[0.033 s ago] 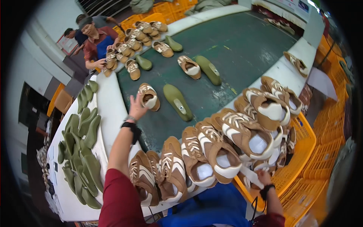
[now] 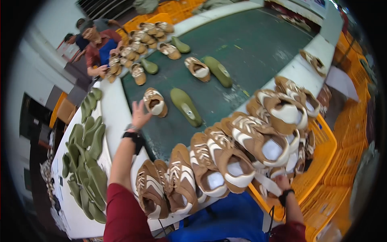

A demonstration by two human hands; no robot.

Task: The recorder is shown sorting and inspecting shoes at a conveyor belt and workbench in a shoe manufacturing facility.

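My left hand (image 2: 140, 117) has its fingers spread, right beside the heel of a brown lace-up sneaker (image 2: 155, 103) with white stripes on the green belt. It does not grip that sneaker. To the right of it lies an olive-green shoe last (image 2: 186, 107). At the lower right my right hand (image 2: 284, 183) is closed, its fingers on the end of a white strip (image 2: 267, 185). This hand is over the rim of an orange crate (image 2: 318, 169) holding more sneakers. Close in front of me stands a row of brown sneakers (image 2: 182, 181), some stacked at the right.
Many green lasts (image 2: 95, 177) lie on the white table (image 2: 117, 157) at left. Further off, a sneaker (image 2: 197, 69) and a last (image 2: 217, 71) lie on the belt (image 2: 258, 44). A co-worker (image 2: 100, 46) stands behind a sneaker pile (image 2: 141, 40). Orange crates (image 2: 350, 141) are stacked right.
My left hand has drawn slightly back from the sneaker's heel. The right hand stays at the white strip. The whole view has shifted a little.
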